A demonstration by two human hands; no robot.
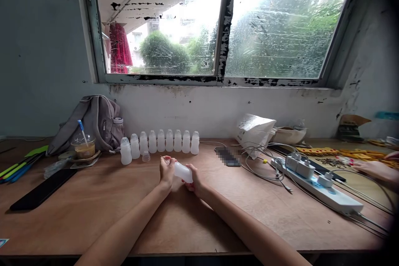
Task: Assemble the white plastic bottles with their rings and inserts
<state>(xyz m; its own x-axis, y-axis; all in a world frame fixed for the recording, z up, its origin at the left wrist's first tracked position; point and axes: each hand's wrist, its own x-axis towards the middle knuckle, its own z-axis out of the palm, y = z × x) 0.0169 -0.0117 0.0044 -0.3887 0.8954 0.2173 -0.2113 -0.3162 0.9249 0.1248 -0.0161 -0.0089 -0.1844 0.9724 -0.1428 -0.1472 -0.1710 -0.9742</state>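
Between my hands, a white translucent baby bottle (183, 172) is held tilted above the wooden table, its left end toward my left hand. The fingers of my left hand (167, 170) are closed at the bottle's left end; what exactly they pinch there is too small to make out. Wrapped round the other end is my right hand (193, 181). Just beyond my left hand, a small clear cap (146, 156) sits on the table. Behind it stands a row of several similar bottles (161, 141), upright with clear domed caps.
To the left are a grey backpack (96, 122), an iced drink cup (84, 146) and a black flat slab (43, 190). On the right lie a phone (233, 160), cables and a white power strip (339, 200). Another person's hand (375, 170) reaches among yellow parts at the far right.
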